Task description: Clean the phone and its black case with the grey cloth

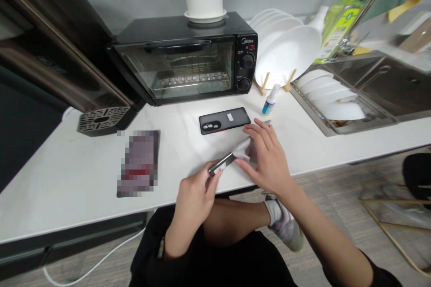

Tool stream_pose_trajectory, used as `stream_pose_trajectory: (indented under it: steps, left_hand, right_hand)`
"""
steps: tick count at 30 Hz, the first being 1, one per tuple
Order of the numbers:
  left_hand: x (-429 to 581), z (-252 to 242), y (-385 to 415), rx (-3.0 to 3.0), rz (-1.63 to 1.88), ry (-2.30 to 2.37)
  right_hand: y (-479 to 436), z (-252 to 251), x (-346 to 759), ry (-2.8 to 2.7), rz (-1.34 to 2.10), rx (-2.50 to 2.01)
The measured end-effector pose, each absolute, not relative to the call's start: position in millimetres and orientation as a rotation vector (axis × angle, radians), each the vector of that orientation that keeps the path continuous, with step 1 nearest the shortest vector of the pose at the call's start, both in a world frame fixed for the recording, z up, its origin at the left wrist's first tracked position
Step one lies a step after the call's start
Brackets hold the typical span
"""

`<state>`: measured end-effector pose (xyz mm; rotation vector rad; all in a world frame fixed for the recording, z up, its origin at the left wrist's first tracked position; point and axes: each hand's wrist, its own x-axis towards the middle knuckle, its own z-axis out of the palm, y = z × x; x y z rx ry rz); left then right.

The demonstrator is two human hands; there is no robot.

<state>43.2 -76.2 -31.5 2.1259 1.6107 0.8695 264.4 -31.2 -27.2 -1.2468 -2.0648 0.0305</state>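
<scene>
Near the front edge of the countertop (pixel 84 197), the left hand (pixel 194 193) is closed on the near-left end of a slim phone (pixel 221 164), whose long axis slants away to the right hand (pixel 270 158), which pinches a grey cloth (pixel 243 147) at the phone's opposite end.

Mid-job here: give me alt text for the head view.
A person's left hand grips one end of a phone while the right hand holds a gray cloth at its other end. Beyond them, a phone case lies and a small bottle stands on a white counter, before a toaster oven.
</scene>
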Motion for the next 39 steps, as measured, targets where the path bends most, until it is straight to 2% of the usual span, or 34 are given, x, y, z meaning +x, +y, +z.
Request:
stream_pose_trajectory:
  steps: [8, 14, 17, 22, 25, 33, 36, 39]
  left_hand:
    - [31, -54, -72, 2.224, 0.788, 1.589]
    - [45, -30, -76, 2.102, 0.84, 1.643]
    - [45, -31, -76, 2.103, 0.84, 1.639]
    - [33, -47, -73, 2.284, 0.782, 1.639]
    - [32, -48, -73, 2.309, 0.807, 1.61]
    - [46, -28, -76, 2.138, 0.864, 1.63]
    - [42, -36, -76, 2.198, 0.815, 1.684]
    - [36, -52, -75, 2.351, 0.713, 1.733]
  right_hand:
    - [-70, -26, 212, -2.402, 0.122, -0.881]
    - [-23, -24, 269, -2.088, 0.002, -1.229]
    - [-26, -26, 258, -2.054, -0.008, -1.293]
    - [-63, -34, 202, -2.291, 0.038, -1.017]
    - [-64, -33, 204, -2.325, 0.038, -0.918]
    - [-15, -21, 258, -1.987, -0.114, -1.402]
    - [-31, -25, 229, -2.045, -0.056, -1.297]
    - [-53, -31, 197, -2.209, 0.012, -1.008]
